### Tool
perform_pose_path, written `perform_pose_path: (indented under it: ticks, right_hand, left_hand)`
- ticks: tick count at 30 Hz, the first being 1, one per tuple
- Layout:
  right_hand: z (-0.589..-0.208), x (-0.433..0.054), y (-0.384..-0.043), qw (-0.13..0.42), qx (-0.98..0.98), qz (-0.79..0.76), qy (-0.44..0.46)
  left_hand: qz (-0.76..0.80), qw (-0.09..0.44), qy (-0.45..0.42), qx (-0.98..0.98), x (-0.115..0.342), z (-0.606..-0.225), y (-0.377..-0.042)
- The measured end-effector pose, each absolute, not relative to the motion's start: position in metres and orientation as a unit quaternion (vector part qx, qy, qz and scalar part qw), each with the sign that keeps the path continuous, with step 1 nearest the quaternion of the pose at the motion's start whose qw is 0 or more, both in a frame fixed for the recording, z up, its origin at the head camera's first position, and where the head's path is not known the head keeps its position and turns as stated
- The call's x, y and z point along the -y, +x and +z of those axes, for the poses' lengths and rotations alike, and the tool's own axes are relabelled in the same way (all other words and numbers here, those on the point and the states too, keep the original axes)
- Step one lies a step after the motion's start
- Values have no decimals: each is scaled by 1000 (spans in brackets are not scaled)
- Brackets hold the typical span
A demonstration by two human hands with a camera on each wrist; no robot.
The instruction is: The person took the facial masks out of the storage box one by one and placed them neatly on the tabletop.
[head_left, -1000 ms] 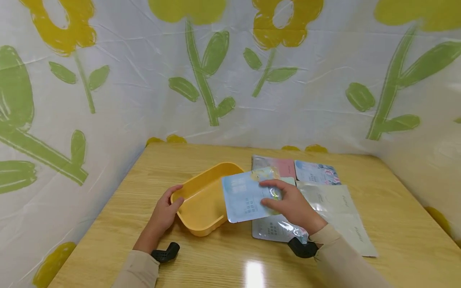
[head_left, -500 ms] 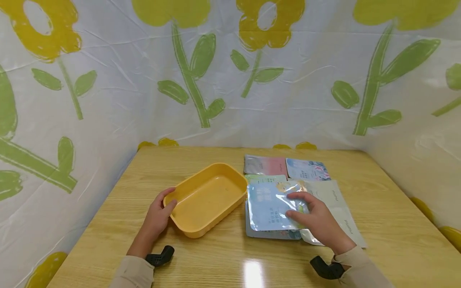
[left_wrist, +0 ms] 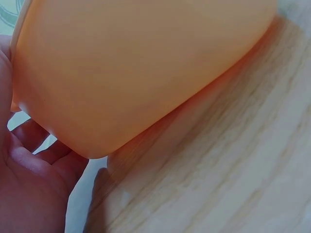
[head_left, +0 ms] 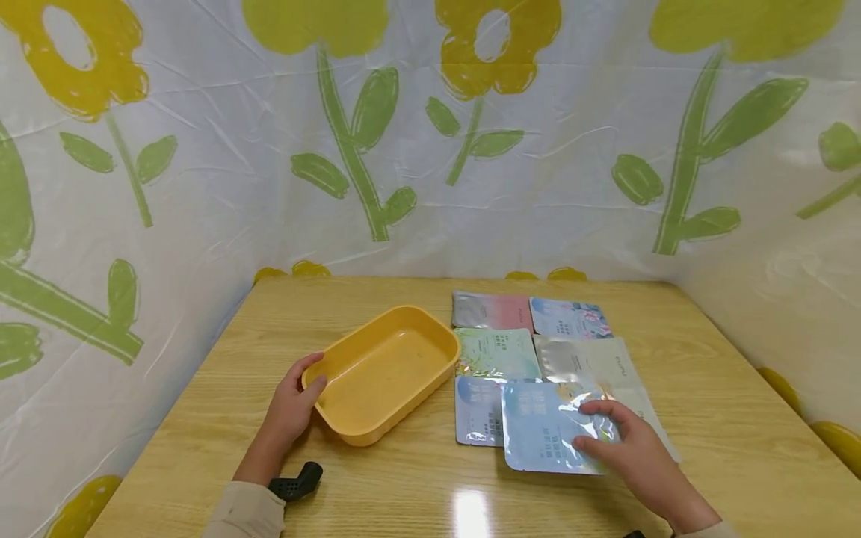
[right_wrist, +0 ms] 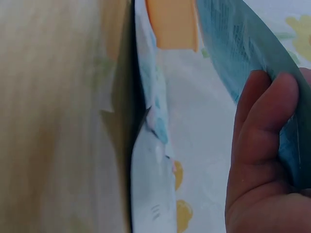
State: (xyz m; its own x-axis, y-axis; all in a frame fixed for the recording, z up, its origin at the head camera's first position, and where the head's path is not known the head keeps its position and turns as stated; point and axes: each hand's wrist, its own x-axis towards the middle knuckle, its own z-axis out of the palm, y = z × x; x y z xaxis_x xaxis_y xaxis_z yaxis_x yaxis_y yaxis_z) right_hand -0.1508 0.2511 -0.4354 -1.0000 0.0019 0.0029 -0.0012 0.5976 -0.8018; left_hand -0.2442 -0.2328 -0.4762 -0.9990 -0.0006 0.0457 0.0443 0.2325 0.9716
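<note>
My left hand [head_left: 291, 403] grips the left end of a yellow plastic basin [head_left: 386, 366], thumb over the rim. In the left wrist view its fingers [left_wrist: 63, 155] lie under the basin's [left_wrist: 146, 73] corner. My right hand [head_left: 635, 448] pinches the right side of a light blue face mask packet [head_left: 545, 430], thumb on the printed face. The held packet overlaps another blue packet [head_left: 476, 415] lying on the table. In the right wrist view, the held packet [right_wrist: 243, 43] bends and stands apart from the packets below.
Behind the held packet lie a green packet [head_left: 498, 353], pale packets [head_left: 585, 359], a pink and silver packet [head_left: 491, 310] and a flowered blue packet [head_left: 572, 317]. Flowered cloth [head_left: 538, 224] surrounds the wooden table [head_left: 377, 493].
My right hand has carried the blue packet from beside the basin's right rim rightward and toward me, uncovering the green packet. My left hand keeps its grip on the basin.
</note>
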Motion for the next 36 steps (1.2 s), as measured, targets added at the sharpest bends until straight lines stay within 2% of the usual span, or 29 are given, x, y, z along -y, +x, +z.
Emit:
perform_pose_path:
  ticks: [6,10,18,24,31,36]
  right_hand:
    - [-442,-259,-136,-70,884,460,-52]
    - [-446,-260,-130,-95,881,457,-72]
    - [-454,-263,-123,-104,887,445,-66]
    - [-458,-264,-123,-131,902,407,-66]
    - [-461,-261,-122,-177,898,389,-110]
    - [-459,-258,-119,-175,904,373,-115]
  left_hand:
    - [-621,15,-18,783,233,-476,-243]
    - [-612,10,-9,791,233,-476,-244]
    - [-606,5,0,795,233,-476,-246]
    - [-609,3,2,793,233,-476,-247]
    - [-611,1,2,792,233,-477,-248]
    - [-611,3,-1,792,233,-477,-247]
